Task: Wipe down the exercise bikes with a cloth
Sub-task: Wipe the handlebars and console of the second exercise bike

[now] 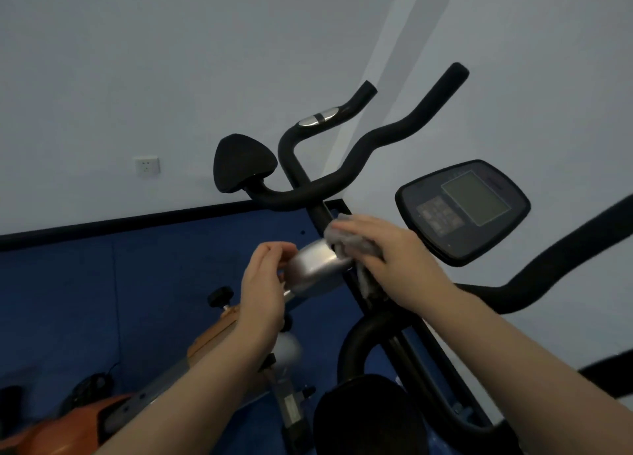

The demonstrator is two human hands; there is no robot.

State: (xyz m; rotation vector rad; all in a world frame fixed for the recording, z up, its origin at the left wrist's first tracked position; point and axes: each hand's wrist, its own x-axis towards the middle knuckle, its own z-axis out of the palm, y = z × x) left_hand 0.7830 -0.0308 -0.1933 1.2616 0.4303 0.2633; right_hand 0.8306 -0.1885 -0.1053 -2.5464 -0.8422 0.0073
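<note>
Here, your right hand [387, 249] presses the crumpled grey cloth [349, 240] against the orange exercise bike's [212, 334] silver metal housing [313, 266]; your left hand [263, 283] grips its left edge. Black foam handlebars [373, 139] curve farther away.

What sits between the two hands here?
In the head view, a silver housing on the bike's stem lies between the left hand and the right hand, which presses a grey cloth against it.

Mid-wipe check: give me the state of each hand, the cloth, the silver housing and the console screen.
Left hand: bare, fingers on the silver housing.
Right hand: pressing the cloth down.
Cloth: grey, bunched against the housing.
Silver housing: shiny, steadied.
Console screen: blank, unlit.
</note>
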